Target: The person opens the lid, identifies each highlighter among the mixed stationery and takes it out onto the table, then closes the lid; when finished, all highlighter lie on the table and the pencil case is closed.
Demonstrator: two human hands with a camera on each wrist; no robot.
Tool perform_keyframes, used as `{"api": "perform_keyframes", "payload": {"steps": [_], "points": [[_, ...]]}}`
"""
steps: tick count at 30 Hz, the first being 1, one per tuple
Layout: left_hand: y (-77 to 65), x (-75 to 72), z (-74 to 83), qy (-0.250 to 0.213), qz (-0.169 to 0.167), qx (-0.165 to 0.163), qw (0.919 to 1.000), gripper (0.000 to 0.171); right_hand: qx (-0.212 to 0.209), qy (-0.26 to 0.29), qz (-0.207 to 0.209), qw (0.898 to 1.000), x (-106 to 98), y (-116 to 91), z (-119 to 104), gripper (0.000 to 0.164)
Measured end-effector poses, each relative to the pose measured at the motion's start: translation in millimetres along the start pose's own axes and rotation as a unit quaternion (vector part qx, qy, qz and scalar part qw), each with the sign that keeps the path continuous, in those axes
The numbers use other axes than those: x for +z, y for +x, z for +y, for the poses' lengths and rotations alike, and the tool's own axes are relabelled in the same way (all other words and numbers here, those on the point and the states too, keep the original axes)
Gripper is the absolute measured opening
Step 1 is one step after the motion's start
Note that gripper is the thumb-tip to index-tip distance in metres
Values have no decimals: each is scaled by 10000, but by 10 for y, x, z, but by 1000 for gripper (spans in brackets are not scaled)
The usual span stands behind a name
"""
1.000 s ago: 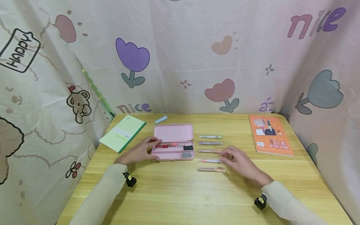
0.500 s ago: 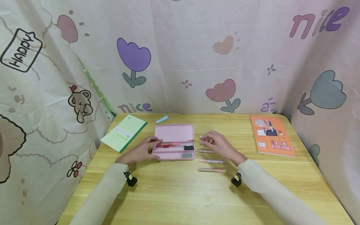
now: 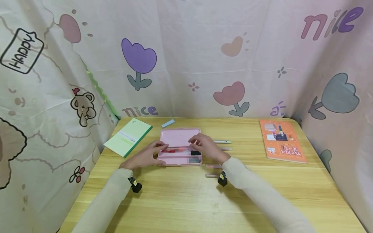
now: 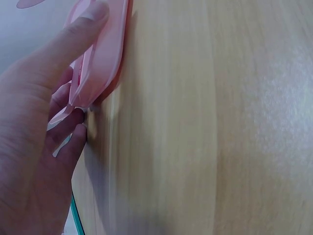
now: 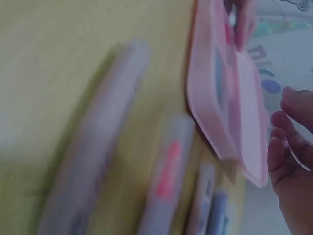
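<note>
A pink pencil case (image 3: 179, 160) lies with its lid (image 3: 177, 137) raised on the table. My left hand (image 3: 147, 156) grips its left end, thumb at the front rim and fingers behind, as the left wrist view shows. Inside are a red pen (image 3: 169, 151), a black block (image 3: 195, 153) and a grey block (image 3: 193, 160) in the small compartment. My right hand (image 3: 207, 147) hovers over the case's right side, fingers loosely bent, nothing seen between them in the right wrist view. Several capped pens, among them a green-tipped one (image 3: 222, 141), lie right of the case, partly hidden by that arm.
A green notebook (image 3: 128, 137) lies at the back left, and a small light-blue strip (image 3: 168, 123) sits behind the case. An orange book (image 3: 282, 141) rests at the back right. Printed curtains (image 3: 180, 64) enclose the wooden table (image 3: 186, 200).
My right hand has moved left, from over the row of pens to above the open case. The left hand stays on the case's left end.
</note>
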State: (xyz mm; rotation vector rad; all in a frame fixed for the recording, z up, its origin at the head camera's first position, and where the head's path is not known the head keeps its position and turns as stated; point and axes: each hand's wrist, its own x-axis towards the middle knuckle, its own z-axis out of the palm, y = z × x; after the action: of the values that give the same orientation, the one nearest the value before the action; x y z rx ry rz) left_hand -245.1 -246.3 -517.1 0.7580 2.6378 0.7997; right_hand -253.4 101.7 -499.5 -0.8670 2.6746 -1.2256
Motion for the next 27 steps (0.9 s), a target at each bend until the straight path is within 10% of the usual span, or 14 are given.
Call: {"api": "perform_keyframes", "payload": {"steps": [13, 27], "points": [[-5, 2, -9, 27, -21, -41, 10000, 97, -493, -1279, -195, 9904, 338, 102, -48, 21], [1, 13, -24, -2, 12, -61, 10000, 97, -140, -1385, -207, 9900, 374, 179, -159, 15]]}}
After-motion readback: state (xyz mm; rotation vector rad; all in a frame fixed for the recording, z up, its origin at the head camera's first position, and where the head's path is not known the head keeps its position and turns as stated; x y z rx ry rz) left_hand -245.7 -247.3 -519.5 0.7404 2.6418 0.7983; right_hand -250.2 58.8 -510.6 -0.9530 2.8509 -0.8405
